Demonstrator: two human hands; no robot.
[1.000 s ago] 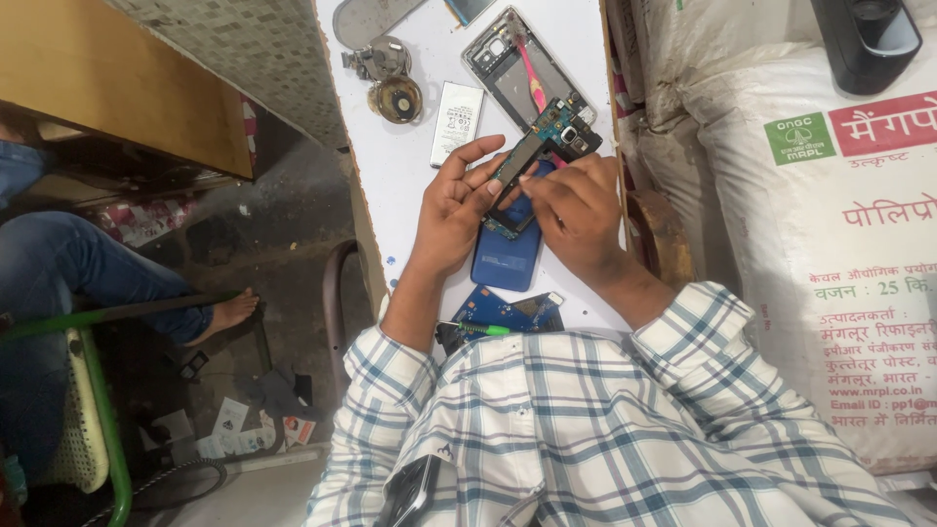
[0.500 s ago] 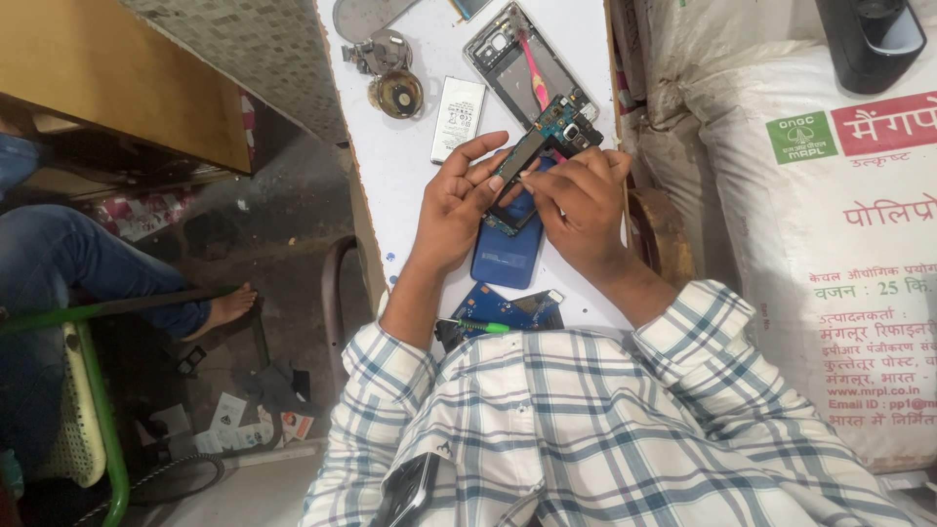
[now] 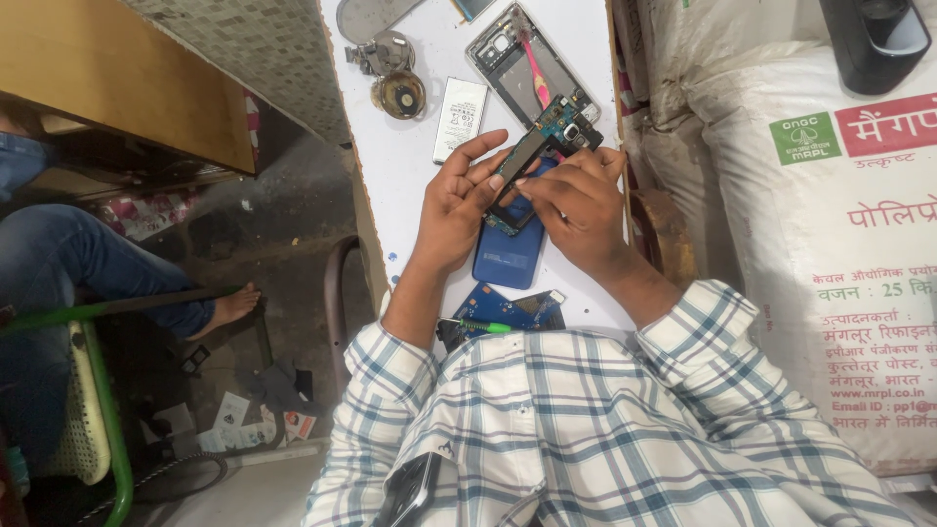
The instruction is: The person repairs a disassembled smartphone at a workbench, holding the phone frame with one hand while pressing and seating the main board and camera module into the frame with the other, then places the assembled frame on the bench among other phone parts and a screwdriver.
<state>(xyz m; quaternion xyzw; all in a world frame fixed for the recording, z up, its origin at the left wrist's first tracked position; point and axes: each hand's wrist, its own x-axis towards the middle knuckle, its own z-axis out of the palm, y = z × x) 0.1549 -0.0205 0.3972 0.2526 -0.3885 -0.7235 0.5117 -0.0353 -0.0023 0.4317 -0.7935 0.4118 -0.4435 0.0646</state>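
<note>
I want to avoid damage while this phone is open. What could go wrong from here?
The circuit board is held in the air by both the left hand and right hand; it may bend or drop onto the blue phone. The battery and round parts lie loose near the white table edge and may slide off.

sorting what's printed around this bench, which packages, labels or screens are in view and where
Large white woven sack: right of the table, with a green label patch and red and dark print.
White battery: flat rectangle on the white table, above the left hand, with dark print.
Scattered paper cards: floor at lower left, white with colour patches.
No lit screen shows.
</note>
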